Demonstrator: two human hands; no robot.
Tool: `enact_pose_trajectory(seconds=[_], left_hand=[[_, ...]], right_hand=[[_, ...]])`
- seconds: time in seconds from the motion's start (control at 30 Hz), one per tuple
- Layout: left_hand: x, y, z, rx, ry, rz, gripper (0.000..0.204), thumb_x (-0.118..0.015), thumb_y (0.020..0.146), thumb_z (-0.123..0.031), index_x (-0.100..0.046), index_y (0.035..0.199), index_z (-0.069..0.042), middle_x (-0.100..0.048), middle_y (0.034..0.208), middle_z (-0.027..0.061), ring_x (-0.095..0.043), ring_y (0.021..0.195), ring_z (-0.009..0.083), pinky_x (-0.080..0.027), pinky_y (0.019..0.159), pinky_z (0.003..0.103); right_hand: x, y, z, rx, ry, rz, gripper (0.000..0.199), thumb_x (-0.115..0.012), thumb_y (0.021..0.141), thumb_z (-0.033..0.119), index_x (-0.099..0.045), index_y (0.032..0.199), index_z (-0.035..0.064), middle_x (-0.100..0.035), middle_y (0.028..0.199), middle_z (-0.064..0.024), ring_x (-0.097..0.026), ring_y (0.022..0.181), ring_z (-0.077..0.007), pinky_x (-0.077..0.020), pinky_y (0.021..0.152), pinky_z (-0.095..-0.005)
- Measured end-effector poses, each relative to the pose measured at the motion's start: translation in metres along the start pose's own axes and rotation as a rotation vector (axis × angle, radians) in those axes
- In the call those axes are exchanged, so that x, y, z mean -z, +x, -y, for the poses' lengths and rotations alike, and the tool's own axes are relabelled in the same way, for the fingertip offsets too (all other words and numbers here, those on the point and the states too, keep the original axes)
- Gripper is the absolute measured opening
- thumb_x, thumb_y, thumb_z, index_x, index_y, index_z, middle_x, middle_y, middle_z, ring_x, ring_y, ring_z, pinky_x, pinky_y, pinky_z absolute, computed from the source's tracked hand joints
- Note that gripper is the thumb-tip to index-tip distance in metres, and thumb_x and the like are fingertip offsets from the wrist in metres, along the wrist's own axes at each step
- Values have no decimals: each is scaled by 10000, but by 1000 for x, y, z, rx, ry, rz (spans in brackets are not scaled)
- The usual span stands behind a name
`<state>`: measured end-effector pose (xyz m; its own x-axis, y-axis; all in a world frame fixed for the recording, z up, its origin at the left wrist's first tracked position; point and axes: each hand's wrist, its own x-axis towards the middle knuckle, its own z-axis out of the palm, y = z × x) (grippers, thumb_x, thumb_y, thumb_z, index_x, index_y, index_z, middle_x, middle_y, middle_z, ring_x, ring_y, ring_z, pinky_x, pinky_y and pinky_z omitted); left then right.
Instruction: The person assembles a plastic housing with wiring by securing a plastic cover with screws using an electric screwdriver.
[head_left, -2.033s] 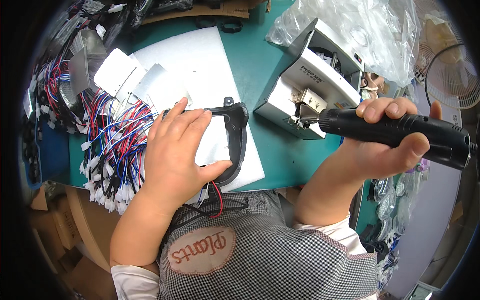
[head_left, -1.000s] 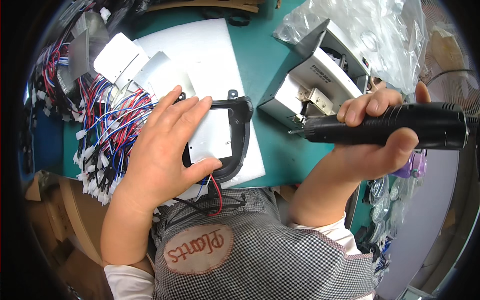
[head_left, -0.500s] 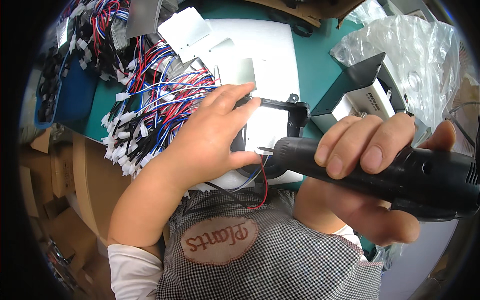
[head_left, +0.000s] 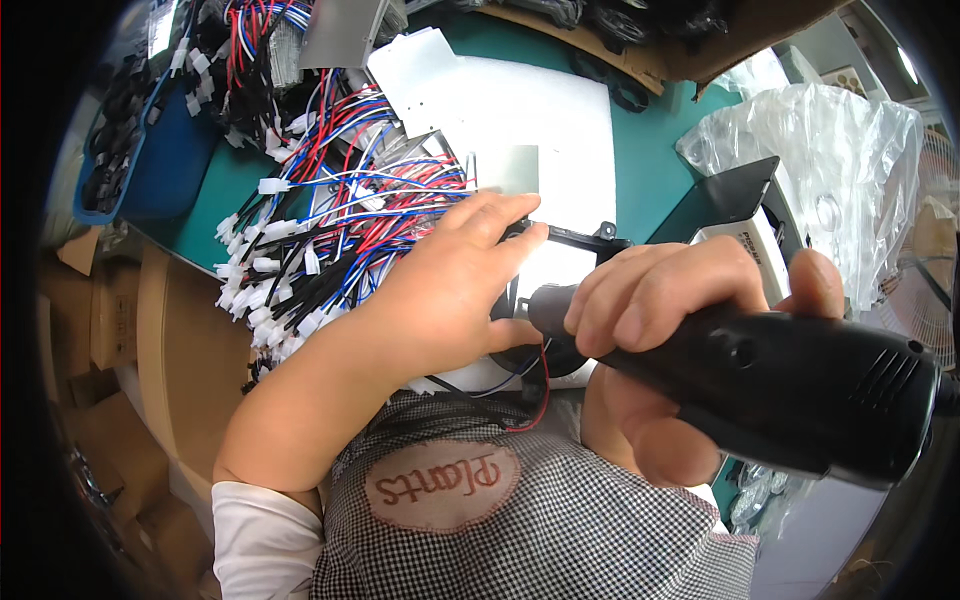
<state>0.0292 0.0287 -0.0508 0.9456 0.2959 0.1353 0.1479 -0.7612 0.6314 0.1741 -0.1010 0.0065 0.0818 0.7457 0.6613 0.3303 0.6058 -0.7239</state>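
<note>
My left hand (head_left: 440,280) reaches over a black plastic frame (head_left: 580,238), fingers on its far edge and thumb at its near side, gripping it. A bright silvery plate (head_left: 560,265) lies inside the frame. Red, blue and black wires (head_left: 545,395) come out on the near side. Wrapped round a black electric screwdriver (head_left: 790,385), my right hand (head_left: 650,310) holds it lying nearly level, its nose pointing left over the frame. The bit's tip sits close to my left thumb; whether it touches anything I cannot tell.
A white foam sheet (head_left: 580,130) lies under the work on a green table (head_left: 660,140). Bundled wires with white connectors (head_left: 290,250) spread at the left, beside a blue bin (head_left: 165,170). Metal plates (head_left: 415,75) lie behind; a metal casing (head_left: 730,205) and clear plastic bag (head_left: 850,170) stand right.
The whole view has shifted, moving the table things right and down. My right hand has brought the screwdriver's nose further left over the frame. My left hand keeps its grip.
</note>
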Motion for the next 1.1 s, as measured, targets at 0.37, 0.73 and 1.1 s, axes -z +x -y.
enact_pose_trajectory(seconds=[0.37,0.73,1.1], left_hand=[[-2,-6,7,26,26,14,741,-815,633,-154,-512,1288,15,-379,1445,152,-319,1355,372,-348,1096,423],[-5,-9,3,-32,30,-106,717,-840,641,-289,-540,1214,19,-384,1398,230,-384,1281,409,-371,1061,446],[107,-132,25,119,180,-641,772,-823,616,-394,-553,1241,-28,-425,1382,159,-474,1231,301,-380,1042,403]], right_hand=[[-23,36,-11,176,87,201,948,-803,755,330,-211,1452,76,-617,838,-149,-628,725,-251,-549,674,-385],[-46,-8,-16,95,393,-537,944,-807,768,309,-171,1440,122,-567,852,-145,-612,686,-247,-551,601,-379],[22,-19,28,345,490,-546,715,-655,861,436,-402,1370,2,-516,896,-98,-559,660,-164,-507,598,-302]])
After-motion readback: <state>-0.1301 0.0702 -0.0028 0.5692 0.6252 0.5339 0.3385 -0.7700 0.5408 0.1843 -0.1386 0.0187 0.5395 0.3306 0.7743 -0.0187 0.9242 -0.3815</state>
